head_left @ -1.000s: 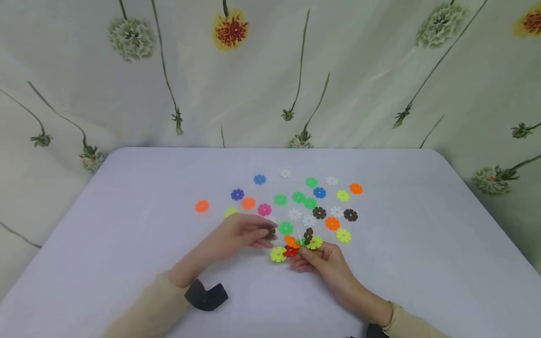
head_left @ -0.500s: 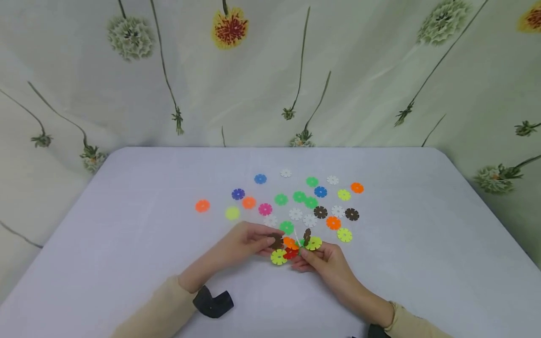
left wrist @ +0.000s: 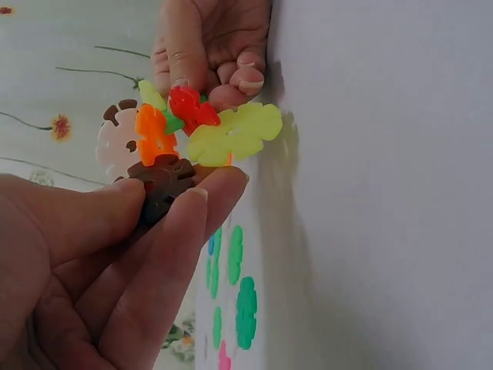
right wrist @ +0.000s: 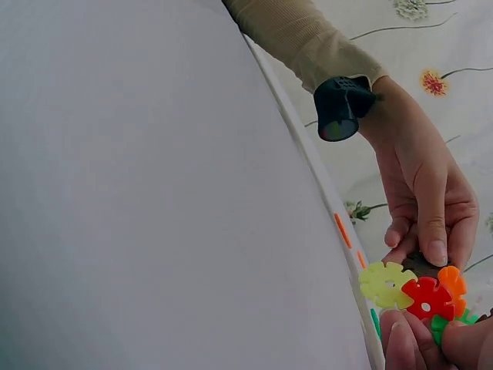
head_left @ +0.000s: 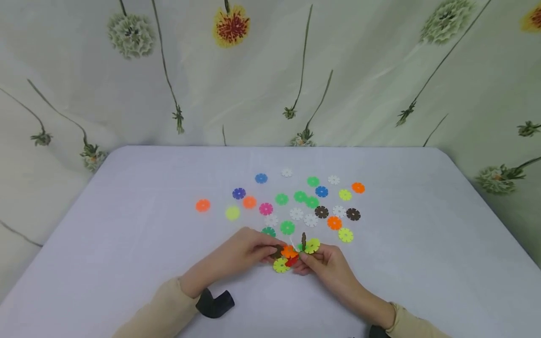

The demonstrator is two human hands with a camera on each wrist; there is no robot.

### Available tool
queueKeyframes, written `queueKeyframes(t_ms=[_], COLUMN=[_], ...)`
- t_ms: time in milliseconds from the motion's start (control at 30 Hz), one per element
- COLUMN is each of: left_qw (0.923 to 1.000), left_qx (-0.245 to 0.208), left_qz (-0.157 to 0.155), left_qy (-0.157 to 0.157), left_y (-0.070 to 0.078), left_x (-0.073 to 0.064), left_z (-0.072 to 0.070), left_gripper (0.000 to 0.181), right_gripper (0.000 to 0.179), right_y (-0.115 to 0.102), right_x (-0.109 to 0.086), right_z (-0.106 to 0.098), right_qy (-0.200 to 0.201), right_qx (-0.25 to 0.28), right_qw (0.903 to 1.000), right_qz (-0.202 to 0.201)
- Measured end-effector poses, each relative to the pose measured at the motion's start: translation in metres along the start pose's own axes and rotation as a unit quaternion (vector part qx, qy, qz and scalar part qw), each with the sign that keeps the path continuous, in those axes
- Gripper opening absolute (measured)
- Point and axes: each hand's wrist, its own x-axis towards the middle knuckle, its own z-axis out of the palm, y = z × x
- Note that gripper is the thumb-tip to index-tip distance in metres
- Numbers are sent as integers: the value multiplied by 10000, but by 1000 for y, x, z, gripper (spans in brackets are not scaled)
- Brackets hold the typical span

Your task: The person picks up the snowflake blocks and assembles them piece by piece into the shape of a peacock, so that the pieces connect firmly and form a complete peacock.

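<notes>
Between its thumb and fingers my left hand (head_left: 247, 249) pinches a brown snowflake disc (left wrist: 159, 193), a flat notched plastic piece. That disc meets the edge of an orange disc (left wrist: 154, 132); whether their slots interlock I cannot tell. The orange disc belongs to a joined cluster that also has a red disc (left wrist: 191, 108), a yellow disc (left wrist: 239, 132), a white disc (left wrist: 115, 152) and a second brown disc (head_left: 303, 241) standing on edge. My right hand (head_left: 334, 270) holds this cluster from the right, its thumb on a green disc (right wrist: 439, 327) that is partly covered.
Loose snowflake discs of several colours lie scattered beyond the hands, among them a pink disc (head_left: 266, 209), a blue disc (head_left: 261, 178) and a dark green disc (head_left: 268, 232). A black wrist-worn device (head_left: 214, 303) sits at the left sleeve. Behind the white table (head_left: 127, 211) hangs a flowered cloth (head_left: 253, 84).
My left hand has moved right and slightly toward the body, bringing its brown disc up to the orange one. The cluster has tilted and sunk a little; my right hand keeps its hold.
</notes>
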Motion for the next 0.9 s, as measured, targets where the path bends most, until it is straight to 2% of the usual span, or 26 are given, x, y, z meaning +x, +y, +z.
queueKeyframes(t_ms=[167,267,367,567,700,767,900], left_qw=[9997,9995,9995,9999,9982,9961,9858], left_qx=[-173,-179,7,-136,-519,-739,-551], left_qz=[105,254,318,58,-288,-486,-1152], left_qy=[-170,-116,-21,-35,-104,74,1091], left_y=[-1,-1,-1,0,-2,-7,-36], left_x=[0,-1,-2,-2,-2,-4,-13], left_z=[1,2,4,4,-9,-22,-52], left_gripper=[25,25,24,25,33,36,35], right_gripper=[19,18,18,17,17,18,18], right_y=[1,2,1,0,-1,-2,-1], right_x=[-1,-2,-3,-3,-2,-1,-1], right_z=[-1,1,2,4,5,5,4], right_qy=[-61,-66,-93,-115,-91,-41,68], right_qx=[-92,-93,-76,-114,-125,-40,175], right_qw=[9999,9999,9999,9997,9999,10000,9996], right_qz=[-59,-90,-123,-173,-64,37,192])
